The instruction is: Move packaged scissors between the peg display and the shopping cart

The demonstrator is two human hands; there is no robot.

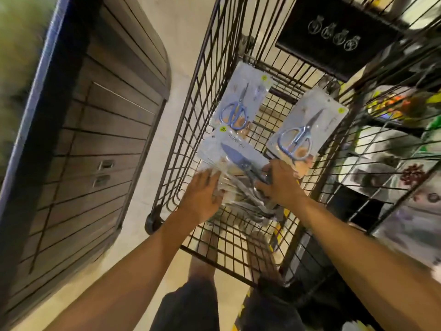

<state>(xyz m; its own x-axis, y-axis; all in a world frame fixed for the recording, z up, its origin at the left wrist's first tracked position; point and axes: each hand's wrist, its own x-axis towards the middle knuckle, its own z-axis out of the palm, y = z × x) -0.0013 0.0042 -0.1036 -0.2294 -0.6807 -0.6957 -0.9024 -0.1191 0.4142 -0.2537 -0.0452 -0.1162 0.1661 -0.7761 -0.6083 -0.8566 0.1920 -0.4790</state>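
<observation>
Both hands (241, 189) on glossy scissor pkgs (236, 163) — wire cart (191, 115).

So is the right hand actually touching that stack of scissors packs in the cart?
Touching. The head view shows the right hand with its fingers curled over the near end of the stack of scissors packs in the shopping cart, no gap showing.

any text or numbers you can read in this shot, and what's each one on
"LEA": part of a blurred word on the clear scissors packet under both hands in the black wire shopping cart; the rest is unreadable.
Round yellow-green stickers on the three packets: print too small to read.
Black sign at the cart's far end: four white round emblems, no readable words.
Left hand and right hand cover the packet's lower part.
</observation>
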